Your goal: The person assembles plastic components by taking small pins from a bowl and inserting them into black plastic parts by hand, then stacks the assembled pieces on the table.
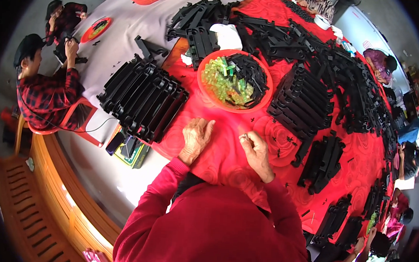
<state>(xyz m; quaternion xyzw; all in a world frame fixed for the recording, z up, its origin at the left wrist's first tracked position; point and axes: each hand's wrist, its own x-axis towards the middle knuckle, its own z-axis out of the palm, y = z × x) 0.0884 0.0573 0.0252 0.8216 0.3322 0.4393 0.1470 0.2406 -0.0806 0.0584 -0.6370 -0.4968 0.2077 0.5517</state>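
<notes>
My left hand (197,139) is over the red cloth, its fingers curled under and the thumb sticking out to the right. What it holds, if anything, is hidden. My right hand (256,155) is a little to the right, with thumb and forefinger pinched together on something too small to make out. Beyond both hands stands a round red-orange basin (203,93), touched by neither. It holds yellow-green translucent pieces (222,82) and small black pieces (252,78). Stacked black plastic bars (143,98) lie left of my left hand; another stack (301,99) is right of the basin.
Loose black bars (292,40) cover the far and right parts of the red cloth (227,151). Small dark bits (281,144) are scattered to the right of my right hand. Seated people (49,83) work at the left; others sit along the right. A wooden bench (36,211) is at lower left.
</notes>
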